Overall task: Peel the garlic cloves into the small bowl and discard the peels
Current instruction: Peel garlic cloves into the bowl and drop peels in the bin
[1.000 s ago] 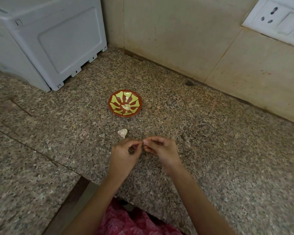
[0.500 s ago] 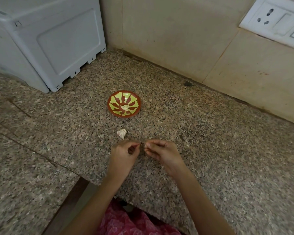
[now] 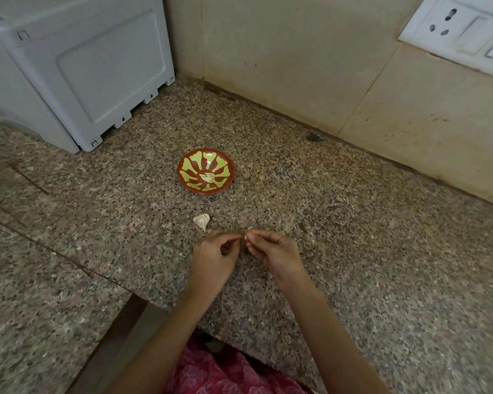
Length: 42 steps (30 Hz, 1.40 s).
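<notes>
A small red bowl [image 3: 182, 177] with a yellow-green pattern stands on the granite counter and holds a pale garlic clove [image 3: 208, 177]. Nearer me, a piece of unpeeled garlic [image 3: 202, 221] lies on the counter, just beyond my left hand. My left hand [image 3: 214, 255] and my right hand [image 3: 273, 253] meet fingertip to fingertip above the counter. Together they pinch a small garlic clove [image 3: 245, 237], of which only a pale tip shows between the fingers. Both hands have their fingers curled.
A white appliance [image 3: 77, 69] stands at the back left. A tiled wall with a white socket plate [image 3: 461, 35] runs behind the counter. The counter's front edge drops off near my arms, with a seam running across the granite [image 3: 382, 265] on the left.
My hands stay in the same spot above the counter. The fingertips drew slightly apart half a second ago and are close together again now.
</notes>
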Each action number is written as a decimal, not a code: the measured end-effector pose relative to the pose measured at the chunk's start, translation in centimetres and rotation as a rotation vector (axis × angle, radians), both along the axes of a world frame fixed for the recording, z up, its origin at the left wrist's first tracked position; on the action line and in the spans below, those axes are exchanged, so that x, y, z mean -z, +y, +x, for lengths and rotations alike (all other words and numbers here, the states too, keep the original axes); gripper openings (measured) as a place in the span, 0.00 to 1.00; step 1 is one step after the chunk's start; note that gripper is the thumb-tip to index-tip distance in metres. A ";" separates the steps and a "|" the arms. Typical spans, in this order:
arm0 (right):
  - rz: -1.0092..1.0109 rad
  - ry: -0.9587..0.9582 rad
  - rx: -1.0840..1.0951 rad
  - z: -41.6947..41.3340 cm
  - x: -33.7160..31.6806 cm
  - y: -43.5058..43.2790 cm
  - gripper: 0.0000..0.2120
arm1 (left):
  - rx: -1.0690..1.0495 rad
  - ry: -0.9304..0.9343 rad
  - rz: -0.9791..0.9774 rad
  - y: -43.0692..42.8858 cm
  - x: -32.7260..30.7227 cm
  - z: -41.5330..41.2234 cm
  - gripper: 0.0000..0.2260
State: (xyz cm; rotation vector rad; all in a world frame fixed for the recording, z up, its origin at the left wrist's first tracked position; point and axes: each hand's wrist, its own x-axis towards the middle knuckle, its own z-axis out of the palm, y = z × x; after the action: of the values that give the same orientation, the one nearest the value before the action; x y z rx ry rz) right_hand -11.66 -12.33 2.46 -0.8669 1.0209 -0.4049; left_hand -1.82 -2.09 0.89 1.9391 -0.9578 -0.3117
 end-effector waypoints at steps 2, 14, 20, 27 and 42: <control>0.016 -0.025 0.019 0.0 -0.1 0.0 0.05 | -0.001 -0.007 -0.018 -0.1 0.0 0.0 0.09; -0.038 -0.027 -0.003 -0.1 0.5 0.3 0.08 | -0.105 0.145 -0.126 -0.2 0.0 -0.5 0.07; -0.096 -0.028 -0.075 -0.3 0.4 0.2 0.06 | -0.163 0.329 -0.178 -0.3 -0.2 -0.6 0.07; -0.323 -0.023 -0.087 0.0 0.0 0.5 0.06 | -0.181 0.454 -0.221 -0.4 -0.5 -0.7 0.08; -0.740 0.048 -0.145 0.1 0.4 0.7 0.09 | -0.199 0.604 -0.276 -0.7 -0.7 -0.2 0.07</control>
State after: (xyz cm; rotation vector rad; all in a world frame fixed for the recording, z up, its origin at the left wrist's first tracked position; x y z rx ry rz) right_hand -11.58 -11.59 2.06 -1.6086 0.8428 -0.6559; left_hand -1.98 -2.77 1.59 1.5326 -0.3834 -0.5746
